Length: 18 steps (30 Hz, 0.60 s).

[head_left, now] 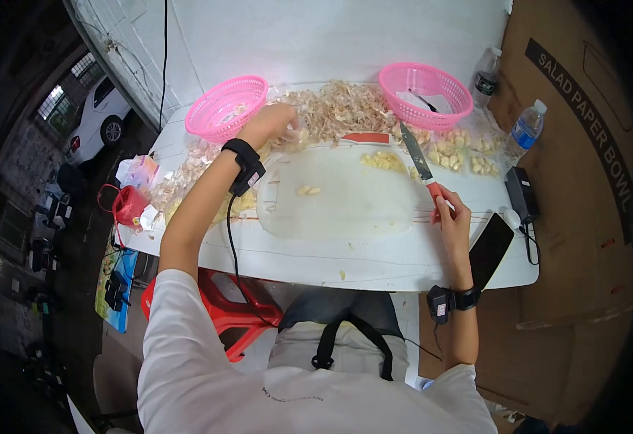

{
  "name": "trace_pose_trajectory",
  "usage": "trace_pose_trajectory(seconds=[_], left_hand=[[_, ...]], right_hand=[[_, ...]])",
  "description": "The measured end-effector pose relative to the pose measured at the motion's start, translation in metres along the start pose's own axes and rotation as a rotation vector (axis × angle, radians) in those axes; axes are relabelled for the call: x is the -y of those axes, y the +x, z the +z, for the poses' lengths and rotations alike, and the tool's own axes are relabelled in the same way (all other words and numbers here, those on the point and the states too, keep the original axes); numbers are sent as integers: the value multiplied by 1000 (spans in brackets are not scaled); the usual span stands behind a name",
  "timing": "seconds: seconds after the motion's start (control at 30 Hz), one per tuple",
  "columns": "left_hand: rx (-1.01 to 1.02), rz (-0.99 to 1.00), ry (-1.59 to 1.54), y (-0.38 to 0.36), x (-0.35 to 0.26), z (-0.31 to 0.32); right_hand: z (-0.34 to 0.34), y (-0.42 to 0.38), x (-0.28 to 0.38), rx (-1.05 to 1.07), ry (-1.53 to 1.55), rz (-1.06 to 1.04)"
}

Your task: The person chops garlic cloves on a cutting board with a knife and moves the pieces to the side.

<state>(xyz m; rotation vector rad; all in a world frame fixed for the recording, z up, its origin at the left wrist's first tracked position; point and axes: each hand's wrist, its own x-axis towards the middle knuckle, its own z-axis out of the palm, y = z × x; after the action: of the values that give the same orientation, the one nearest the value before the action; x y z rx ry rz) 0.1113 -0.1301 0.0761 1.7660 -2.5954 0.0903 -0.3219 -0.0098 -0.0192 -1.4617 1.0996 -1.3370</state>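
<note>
Several fingers of the left hand (273, 123) are curled; whether anything is pinched cannot be told. Nearer them than the right hand (452, 213), at six o'clock, loose cloves (314, 191) are laid roughly nine-to-three on the board (341, 213). By the right fingers the knife (418, 156) is gripped, blade toward eleven.

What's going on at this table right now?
The person's right hand holds a red-handled knife, blade pointing away from them. The left hand is by the left pink basket, at the edge of a pile of papery skins; what it holds is unclear. Whole cloves and a cut-up heap lie apart on the cutting board.
</note>
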Motion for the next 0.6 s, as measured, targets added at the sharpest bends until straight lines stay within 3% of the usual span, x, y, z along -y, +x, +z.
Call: trace_pose_trajectory(seconds=[0.07,0.13,0.17,0.23,0.33,0.43,0.6], left_hand=[[5,-9,18,0,-6,-1],[-55,-173,0,-2,-16,-3],[-55,-171,0,-4,-17,-2],[-259,-14,-57,-6,-19,0],[-286,102,13,2,-17,5],[-207,52,129,2,-21,1],[-273,3,102,5,-16,8]], right_hand=[[0,-1,0,2,3,-2],[1,-1,0,1,6,-7],[1,-1,-1,-1,6,-7],[1,-1,-2,6,17,-12],[1,-2,-1,5,28,-7],[2,-3,-3,-1,33,-15],[8,-12,-4,9,22,-16]])
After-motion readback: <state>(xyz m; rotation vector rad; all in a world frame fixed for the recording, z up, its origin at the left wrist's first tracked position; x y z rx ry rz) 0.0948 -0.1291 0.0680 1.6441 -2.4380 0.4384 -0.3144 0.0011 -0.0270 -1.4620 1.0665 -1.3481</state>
